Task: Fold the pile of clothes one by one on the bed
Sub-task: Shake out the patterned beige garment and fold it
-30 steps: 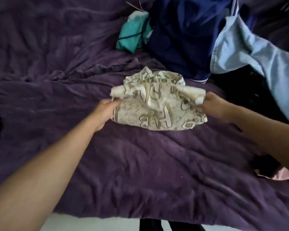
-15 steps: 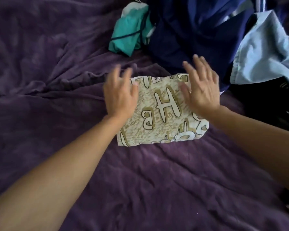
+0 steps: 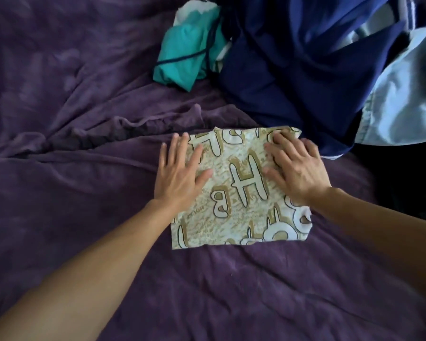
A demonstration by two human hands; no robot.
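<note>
I am pressing my left hand (image 3: 180, 175) flat, fingers straight and spread, on the left edge of the cloth (image 3: 241, 193). My right hand (image 3: 298, 168) is lying flat, fingers apart, on its right side. The cloth is lying folded on the bed (image 3: 84, 168) under both palms, with the pile (image 3: 293, 70) just beyond the right fingertips.
</note>
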